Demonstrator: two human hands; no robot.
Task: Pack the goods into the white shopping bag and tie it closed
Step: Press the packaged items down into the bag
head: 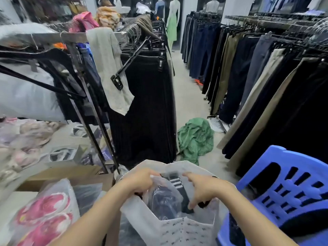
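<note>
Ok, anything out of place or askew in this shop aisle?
Yes: a green garment lies crumpled on the aisle floor, and an empty black hanger dangles tilted off the left rack.

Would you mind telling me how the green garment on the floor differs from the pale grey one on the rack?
The green garment lies crumpled in a heap on the floor; the pale grey garment hangs draped over the top rail of the rack. The green one is bunched and creased; the grey one hangs long and fairly flat. Both are unwrapped cloth.
</note>
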